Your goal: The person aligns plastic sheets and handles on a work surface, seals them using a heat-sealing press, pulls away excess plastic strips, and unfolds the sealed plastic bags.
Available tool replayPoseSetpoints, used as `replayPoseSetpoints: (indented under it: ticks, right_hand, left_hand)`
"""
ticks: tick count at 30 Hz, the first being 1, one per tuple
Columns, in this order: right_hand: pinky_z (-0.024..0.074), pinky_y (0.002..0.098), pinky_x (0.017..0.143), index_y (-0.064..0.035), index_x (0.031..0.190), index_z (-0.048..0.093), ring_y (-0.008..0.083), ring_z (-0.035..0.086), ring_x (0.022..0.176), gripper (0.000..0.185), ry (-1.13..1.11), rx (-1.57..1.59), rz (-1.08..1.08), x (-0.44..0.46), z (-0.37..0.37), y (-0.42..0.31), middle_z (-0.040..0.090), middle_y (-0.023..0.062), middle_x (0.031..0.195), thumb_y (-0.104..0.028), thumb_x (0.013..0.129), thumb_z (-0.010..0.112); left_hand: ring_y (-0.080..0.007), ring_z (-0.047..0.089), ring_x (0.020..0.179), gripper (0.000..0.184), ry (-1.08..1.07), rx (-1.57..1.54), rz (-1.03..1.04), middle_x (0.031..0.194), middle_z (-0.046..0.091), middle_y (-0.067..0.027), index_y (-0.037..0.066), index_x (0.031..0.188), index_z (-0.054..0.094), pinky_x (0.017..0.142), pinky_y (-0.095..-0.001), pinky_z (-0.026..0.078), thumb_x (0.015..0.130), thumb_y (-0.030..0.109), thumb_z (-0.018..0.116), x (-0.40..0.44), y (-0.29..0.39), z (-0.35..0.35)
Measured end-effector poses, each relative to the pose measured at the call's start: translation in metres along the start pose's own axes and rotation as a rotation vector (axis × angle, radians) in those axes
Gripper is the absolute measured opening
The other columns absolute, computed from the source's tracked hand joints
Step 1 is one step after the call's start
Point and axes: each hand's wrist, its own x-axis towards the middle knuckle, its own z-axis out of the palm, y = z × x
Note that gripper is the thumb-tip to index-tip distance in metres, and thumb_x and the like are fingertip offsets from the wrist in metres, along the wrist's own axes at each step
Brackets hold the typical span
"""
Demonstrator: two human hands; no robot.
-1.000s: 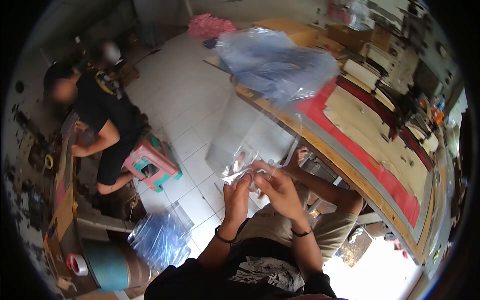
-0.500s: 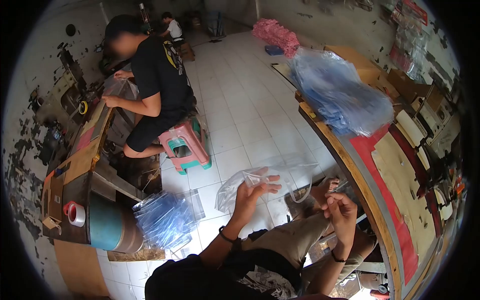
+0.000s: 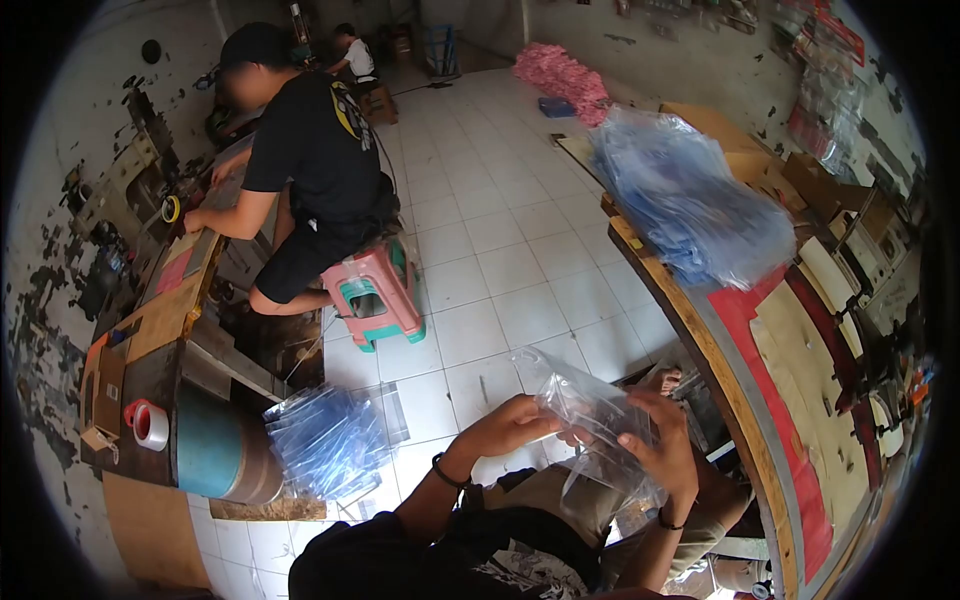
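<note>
A clear plastic bag (image 3: 583, 392), crumpled and see-through, spans the gap between my two hands over my lap. My left hand (image 3: 512, 426) closes on its left side, thumb and fingers pressed together. On the other side, my right hand (image 3: 662, 447) holds the bag with bent fingers, its thumb standing somewhat apart. Part of the plastic hangs below my hands in front of my trousers. Glare and folds hide exactly where the bag's edges and opening lie.
A curved workbench (image 3: 690, 345) runs along my right, bearing a heap of bluish plastic sheets (image 3: 690, 200). More plastic pieces (image 3: 325, 440) lie on the floor at left. A co-worker in black (image 3: 310, 150) sits on a pink stool (image 3: 375, 290) at another bench, with a tape roll (image 3: 151, 426) on it.
My left hand has gone from spread fingers under the plastic to a closed grip. My right hand has come up onto the bag, which is drawn nearer. The co-worker's hands have lowered to the bench.
</note>
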Motion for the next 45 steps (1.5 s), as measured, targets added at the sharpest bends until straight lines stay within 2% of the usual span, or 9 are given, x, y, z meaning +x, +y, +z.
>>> replayPoseSetpoints:
  ticks: [7, 9, 17, 21, 26, 32, 37, 43, 45]
  right_hand:
    - [0.0504, 0.0307, 0.075, -0.0028, 0.108, 0.063, 0.0159, 0.067, 0.078, 0.044, -0.262, 0.306, 0.18, -0.047, 0.008, 0.028, 0.069, 0.0056, 0.08, -0.022, 0.074, 0.084]
    - [0.05, 0.0288, 0.064, -0.0027, 0.105, 0.063, 0.0145, 0.066, 0.069, 0.044, -0.107, 0.304, 0.191, -0.054, 0.01, 0.033, 0.067, 0.0046, 0.072, -0.019, 0.071, 0.086]
    - [0.0519, 0.0331, 0.068, -0.004, 0.097, 0.067, 0.0217, 0.066, 0.073, 0.035, 0.002, 0.028, 0.293, -0.061, -0.046, 0.008, 0.068, 0.0055, 0.08, -0.025, 0.074, 0.083]
    - [0.052, 0.0339, 0.07, -0.0038, 0.095, 0.067, 0.0221, 0.065, 0.076, 0.025, -0.022, 0.279, 0.224, -0.084, -0.052, 0.019, 0.067, 0.007, 0.085, -0.02, 0.079, 0.078]
    - [0.0518, 0.0337, 0.074, -0.0043, 0.096, 0.065, 0.0205, 0.064, 0.081, 0.016, 0.181, 0.405, -0.007, -0.102, -0.076, -0.001, 0.064, 0.0079, 0.087, -0.018, 0.089, 0.07]
    - [0.0526, 0.0313, 0.072, -0.0035, 0.105, 0.062, 0.0191, 0.068, 0.081, 0.016, 0.216, 0.457, 0.232, -0.126, -0.101, -0.014, 0.069, 0.0076, 0.093, -0.015, 0.094, 0.064]
    - [0.0509, 0.0289, 0.071, -0.0013, 0.098, 0.064, 0.0171, 0.068, 0.079, 0.011, 0.506, 0.162, 0.165, -0.114, -0.148, -0.054, 0.071, 0.0087, 0.091, -0.01, 0.093, 0.064]
    - [0.0512, 0.041, 0.082, -0.0129, 0.09, 0.066, 0.0267, 0.06, 0.092, 0.015, 1.015, -0.536, -0.531, -0.101, -0.192, -0.09, 0.069, 0.0086, 0.101, -0.02, 0.079, 0.072]
    - [0.0511, 0.044, 0.082, -0.0184, 0.091, 0.066, 0.0289, 0.056, 0.096, 0.015, 1.097, -0.652, -0.675, -0.114, -0.196, -0.083, 0.065, 0.0076, 0.104, -0.025, 0.078, 0.072]
  left_hand:
    - [-0.0246, 0.063, 0.109, 0.035, 0.085, -0.075, 0.012, 0.119, 0.065, -0.0173, -0.008, 0.128, 0.052, 0.1, -0.0358, 0.045, 0.102, 0.015, 0.045, -0.002, 0.003, -0.008]
    - [-0.0264, 0.064, 0.108, 0.033, 0.111, -0.051, 0.008, 0.117, 0.066, -0.0189, -0.007, 0.126, 0.051, 0.099, -0.0378, 0.046, 0.1, 0.012, 0.049, -0.001, 0.006, -0.01]
    - [-0.0307, 0.067, 0.084, 0.066, 0.634, 0.135, 0.31, 0.094, 0.067, -0.0207, 0.001, 0.146, 0.029, 0.081, -0.0419, 0.054, 0.089, 0.009, 0.062, 0.01, 0.025, 0.003]
    - [-0.0294, 0.065, 0.081, 0.076, 0.535, 0.198, 0.138, 0.092, 0.064, -0.0171, 0.0, 0.149, 0.026, 0.077, -0.0403, 0.056, 0.086, 0.017, 0.066, 0.007, 0.037, 0.002]
    - [-0.0296, 0.069, 0.072, 0.032, 0.264, 0.264, 0.049, 0.078, 0.069, -0.0228, -0.001, 0.109, 0.047, 0.082, -0.0384, 0.052, 0.091, 0.02, 0.061, -0.002, 0.027, -0.02]
    - [-0.0255, 0.067, 0.068, 0.032, 0.23, 0.225, 0.025, 0.077, 0.068, -0.0197, -0.001, 0.11, 0.049, 0.073, -0.0387, 0.053, 0.092, 0.022, 0.063, 0.03, 0.028, 0.002]
    - [-0.0278, 0.067, 0.069, 0.032, 0.169, 0.277, 0.395, 0.088, 0.07, -0.0181, 0.004, 0.112, 0.05, 0.07, -0.0423, 0.054, 0.092, 0.024, 0.065, 0.08, 0.053, 0.007]
    - [-0.0362, 0.066, 0.088, 0.022, 0.131, 0.455, 1.237, 0.092, 0.067, -0.0232, 0.004, 0.092, 0.058, 0.075, -0.0511, 0.053, 0.087, 0.022, 0.071, 0.121, 0.119, 0.03]
    - [-0.0384, 0.063, 0.096, 0.019, 0.172, 0.432, 1.146, 0.093, 0.068, -0.0198, 0.007, 0.073, 0.06, 0.076, -0.0521, 0.053, 0.076, 0.016, 0.077, 0.121, 0.122, 0.03]
